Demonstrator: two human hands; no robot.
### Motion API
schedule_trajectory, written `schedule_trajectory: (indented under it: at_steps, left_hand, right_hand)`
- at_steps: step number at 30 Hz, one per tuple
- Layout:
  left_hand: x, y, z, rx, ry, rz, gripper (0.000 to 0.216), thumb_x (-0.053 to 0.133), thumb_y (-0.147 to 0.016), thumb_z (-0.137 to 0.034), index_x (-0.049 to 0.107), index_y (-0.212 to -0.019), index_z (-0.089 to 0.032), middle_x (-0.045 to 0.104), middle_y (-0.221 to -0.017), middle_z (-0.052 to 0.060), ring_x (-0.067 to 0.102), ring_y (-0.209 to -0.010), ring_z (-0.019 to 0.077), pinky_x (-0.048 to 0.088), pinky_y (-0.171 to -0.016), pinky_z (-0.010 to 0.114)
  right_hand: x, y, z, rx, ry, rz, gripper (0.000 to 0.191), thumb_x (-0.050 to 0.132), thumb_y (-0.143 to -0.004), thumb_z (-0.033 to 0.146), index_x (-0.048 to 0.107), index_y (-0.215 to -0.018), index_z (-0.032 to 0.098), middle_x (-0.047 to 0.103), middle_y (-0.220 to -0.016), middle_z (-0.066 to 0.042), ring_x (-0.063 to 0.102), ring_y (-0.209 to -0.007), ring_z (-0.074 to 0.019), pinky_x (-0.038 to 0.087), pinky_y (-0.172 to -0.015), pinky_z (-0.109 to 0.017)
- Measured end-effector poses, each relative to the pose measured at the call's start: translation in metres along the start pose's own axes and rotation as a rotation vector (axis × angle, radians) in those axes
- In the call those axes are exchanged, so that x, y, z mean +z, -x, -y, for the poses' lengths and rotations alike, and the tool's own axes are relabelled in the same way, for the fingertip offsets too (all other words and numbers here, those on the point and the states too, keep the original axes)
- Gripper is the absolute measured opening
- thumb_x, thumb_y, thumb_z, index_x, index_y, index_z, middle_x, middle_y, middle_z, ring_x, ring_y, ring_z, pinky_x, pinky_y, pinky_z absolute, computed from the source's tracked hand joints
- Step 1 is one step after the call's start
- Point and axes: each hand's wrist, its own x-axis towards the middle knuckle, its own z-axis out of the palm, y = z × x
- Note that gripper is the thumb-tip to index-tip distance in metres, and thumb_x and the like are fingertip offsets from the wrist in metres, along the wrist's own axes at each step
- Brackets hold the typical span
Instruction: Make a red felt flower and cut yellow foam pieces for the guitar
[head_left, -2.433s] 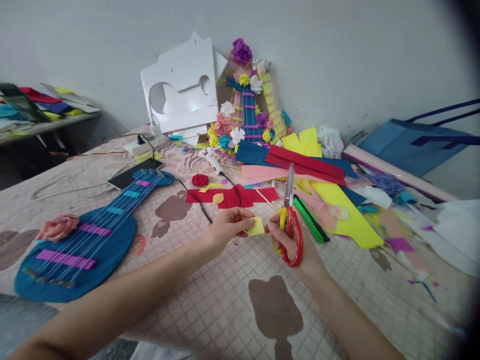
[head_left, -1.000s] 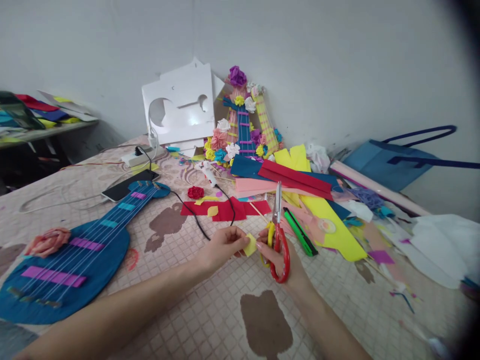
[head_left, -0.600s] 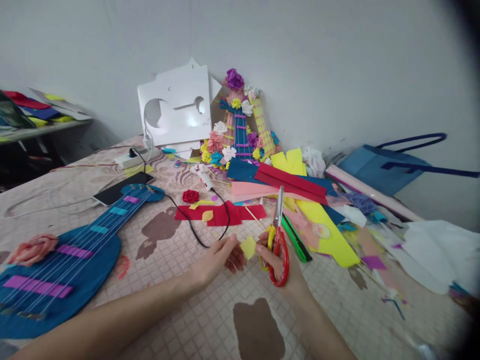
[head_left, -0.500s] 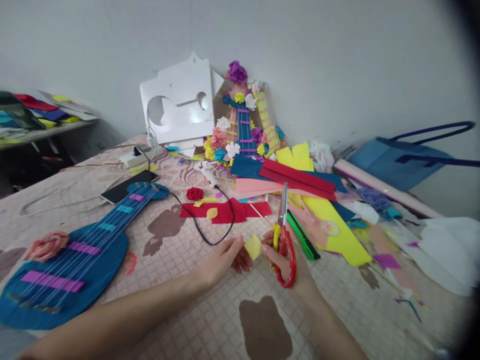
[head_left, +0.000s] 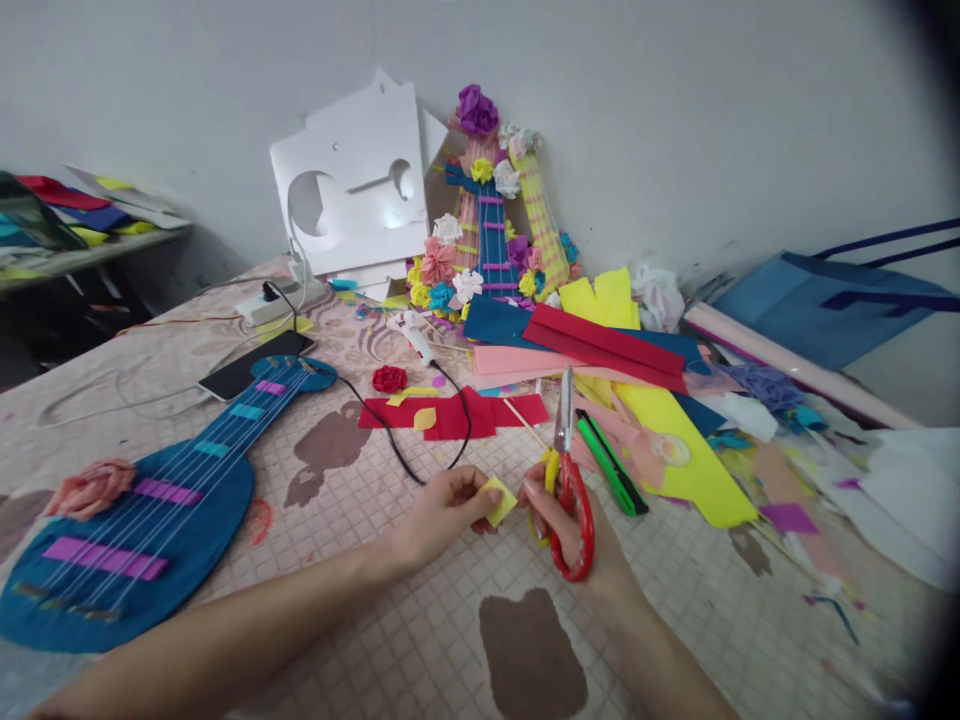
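Note:
My left hand [head_left: 442,515] pinches a small yellow paper piece [head_left: 499,498] between thumb and fingers, just above the table. My right hand [head_left: 559,520] grips red-handled scissors [head_left: 568,480] with the blades closed and pointing away from me. Its fingertips almost touch the yellow piece. Both hands hover over the patterned tablecloth [head_left: 420,620] near the front middle.
A blue felt guitar [head_left: 150,500] with a pink rose lies at left, a phone [head_left: 244,365] by its head. Red felt scraps [head_left: 457,412], a black cable [head_left: 397,440], a green cutter [head_left: 607,462] and stacked coloured sheets [head_left: 600,345] lie beyond the hands. A blue bag [head_left: 832,300] leans at right.
My left hand closed its pinch on the yellow piece again and tilted it. The scissors stayed shut in my right hand. The view shifted a little.

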Motion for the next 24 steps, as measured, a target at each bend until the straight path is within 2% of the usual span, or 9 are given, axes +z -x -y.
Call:
schedule_trajectory:
  at_steps: [2,6,10,15,17,21,24]
  left_hand:
    - [0.0,0.001,0.0,0.002,-0.022,0.002,0.044,0.068,-0.071,-0.055,0.053,-0.071,-0.014,0.059,-0.064,0.002,0.054,-0.058,0.0104,0.044,-0.058,0.024]
    - [0.001,0.001,0.0,0.02,-0.041,0.015,0.047,0.069,-0.068,-0.058,0.054,-0.068,-0.013,0.057,-0.062,0.001,0.053,-0.056,0.0098,0.044,-0.057,0.024]
    - [0.001,0.0,0.001,-0.023,0.04,0.019,0.057,0.055,-0.075,-0.069,0.058,-0.073,-0.012,0.06,-0.062,0.003,0.058,-0.056,0.013,0.046,-0.058,0.026]
    - [-0.001,0.001,-0.004,-0.058,0.098,0.022,0.063,0.041,-0.081,-0.071,0.059,-0.075,-0.012,0.063,-0.064,0.006,0.06,-0.058,0.014,0.044,-0.057,0.026]
    - [-0.002,0.001,-0.006,-0.05,0.075,0.04,0.06,0.045,-0.08,-0.07,0.06,-0.075,-0.012,0.063,-0.069,0.006,0.06,-0.06,0.014,0.044,-0.057,0.026]
    - [-0.004,0.0,-0.009,-0.048,0.004,0.061,0.042,0.07,-0.069,-0.054,0.06,-0.071,-0.013,0.061,-0.064,0.002,0.056,-0.059,0.0109,0.044,-0.06,0.024]
    - [-0.005,-0.001,-0.008,-0.069,0.027,0.032,0.039,0.072,-0.068,-0.05,0.058,-0.071,-0.014,0.062,-0.062,0.001,0.056,-0.057,0.0103,0.044,-0.061,0.025]
  right_hand:
    - [0.0,0.001,0.0,-0.027,-0.017,0.011,0.028,0.063,-0.08,0.047,0.053,-0.089,0.022,0.06,-0.072,0.001,0.045,-0.047,-0.0083,0.039,-0.042,-0.022]
    - [0.002,0.003,-0.001,-0.022,-0.007,0.051,0.033,0.073,-0.071,0.042,0.056,-0.09,0.021,0.059,-0.076,0.001,0.05,-0.054,-0.0095,0.041,-0.046,-0.022]
    - [0.002,0.003,-0.004,-0.007,-0.048,-0.006,0.033,0.075,-0.069,0.038,0.056,-0.09,0.021,0.058,-0.075,0.002,0.052,-0.056,-0.0103,0.042,-0.047,-0.022]
    - [0.0,0.001,-0.006,0.005,-0.063,-0.028,0.034,0.074,-0.069,0.036,0.056,-0.093,0.021,0.057,-0.076,0.002,0.053,-0.056,-0.0109,0.042,-0.046,-0.022]
    - [0.0,0.001,-0.005,0.021,-0.06,0.004,0.032,0.073,-0.07,0.036,0.056,-0.092,0.02,0.058,-0.078,0.0,0.054,-0.058,-0.0112,0.042,-0.046,-0.022]
    - [0.0,0.002,-0.005,0.053,-0.072,0.043,0.03,0.072,-0.071,0.035,0.056,-0.092,0.02,0.058,-0.078,0.001,0.051,-0.054,-0.0092,0.042,-0.046,-0.022]
    - [-0.002,0.0,-0.006,0.046,-0.096,0.012,0.031,0.073,-0.069,0.035,0.057,-0.091,0.022,0.058,-0.077,0.002,0.051,-0.053,-0.0092,0.041,-0.044,-0.022]
